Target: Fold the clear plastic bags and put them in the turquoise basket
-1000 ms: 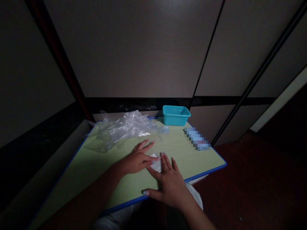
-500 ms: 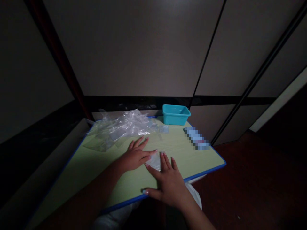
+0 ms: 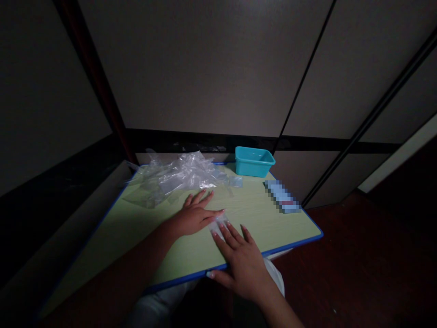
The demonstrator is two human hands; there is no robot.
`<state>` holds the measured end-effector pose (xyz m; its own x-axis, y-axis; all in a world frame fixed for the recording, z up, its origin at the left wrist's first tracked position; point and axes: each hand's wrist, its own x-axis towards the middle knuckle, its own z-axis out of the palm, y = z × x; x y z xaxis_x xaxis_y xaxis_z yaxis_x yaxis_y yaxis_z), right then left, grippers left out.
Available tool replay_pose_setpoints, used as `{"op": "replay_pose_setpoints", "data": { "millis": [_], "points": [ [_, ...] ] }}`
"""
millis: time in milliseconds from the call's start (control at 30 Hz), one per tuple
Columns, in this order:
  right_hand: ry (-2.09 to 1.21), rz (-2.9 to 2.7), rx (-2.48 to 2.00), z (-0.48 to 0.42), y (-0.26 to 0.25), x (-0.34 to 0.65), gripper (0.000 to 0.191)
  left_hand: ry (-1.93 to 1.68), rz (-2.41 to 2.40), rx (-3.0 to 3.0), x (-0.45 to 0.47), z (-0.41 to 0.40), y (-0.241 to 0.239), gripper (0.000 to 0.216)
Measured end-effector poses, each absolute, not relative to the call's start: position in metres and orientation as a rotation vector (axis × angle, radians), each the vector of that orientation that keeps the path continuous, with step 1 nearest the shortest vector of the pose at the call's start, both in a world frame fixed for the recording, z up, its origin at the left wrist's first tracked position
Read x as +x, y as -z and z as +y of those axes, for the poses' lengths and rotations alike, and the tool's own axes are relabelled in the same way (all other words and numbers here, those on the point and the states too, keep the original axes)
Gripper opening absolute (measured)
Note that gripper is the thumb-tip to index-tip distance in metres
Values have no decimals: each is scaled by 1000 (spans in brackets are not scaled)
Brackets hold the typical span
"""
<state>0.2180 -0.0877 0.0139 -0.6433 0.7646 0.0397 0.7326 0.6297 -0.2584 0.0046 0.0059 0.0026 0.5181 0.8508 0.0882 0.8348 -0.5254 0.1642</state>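
Watching frame centre, I see my left hand (image 3: pixel 194 217) and right hand (image 3: pixel 243 260) lying flat and splayed, both pinning a small clear bag (image 3: pixel 219 223) to the tabletop (image 3: pixel 143 228).

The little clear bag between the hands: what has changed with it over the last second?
The right hand has slid forward over the small clear bag, so its fingers now cover most of it; only a corner shows. The left hand stays flat on the table, a fingertip at the bag's edge. Nothing was lifted or let go. The pile of clear bags and teal tub stayed put.
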Motion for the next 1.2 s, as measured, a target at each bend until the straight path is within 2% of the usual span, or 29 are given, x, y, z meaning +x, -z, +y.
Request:
{"op": "replay_pose_setpoints", "data": {
  "millis": [1200],
  "points": [
    [-337,-2645,-1249,-89,-2,223,75,-188,1446,2661,5,7,-4,36]
  ]
}}
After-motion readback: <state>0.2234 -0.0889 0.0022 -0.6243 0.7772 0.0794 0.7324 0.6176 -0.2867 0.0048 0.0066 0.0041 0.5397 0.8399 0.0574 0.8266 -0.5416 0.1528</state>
